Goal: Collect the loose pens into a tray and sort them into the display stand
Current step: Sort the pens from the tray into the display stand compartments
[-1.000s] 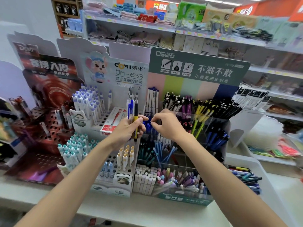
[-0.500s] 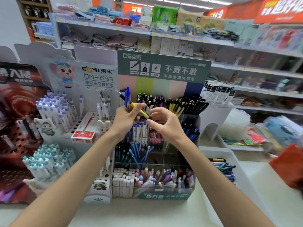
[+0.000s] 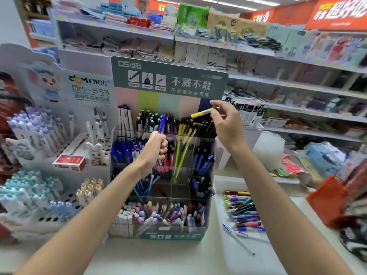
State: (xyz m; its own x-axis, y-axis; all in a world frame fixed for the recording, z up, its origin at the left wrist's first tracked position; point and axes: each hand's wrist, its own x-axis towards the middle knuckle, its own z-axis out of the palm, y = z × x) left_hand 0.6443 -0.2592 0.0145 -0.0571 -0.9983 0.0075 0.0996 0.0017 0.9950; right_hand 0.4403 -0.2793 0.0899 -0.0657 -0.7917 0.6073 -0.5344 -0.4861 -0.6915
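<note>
Right hand (image 3: 226,124) pinches yellow pen (image 3: 200,113), left hand (image 3: 155,147) grips blue pen (image 3: 162,124), crowded stand (image 3: 170,236) beneath

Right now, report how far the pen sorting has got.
Done: the display stand already holds many pens grouped by colour. In hand: the right hand pinches a yellow-and-black pen above it; the left hand grips a blue pen. Left: a pile of loose pens lies in the white tray.

— What fills the back?
— Long white shelves (image 3: 198,39), stacked with folded cloths (image 3: 127,46) and packets.
— Above the shelves?
— Orange banners (image 3: 337,12) and bright strip lights (image 3: 256,2).
— Left of the shelves?
— A plain pale wall (image 3: 10,22).
— In front of them?
— A pale desk (image 3: 178,257).
</note>
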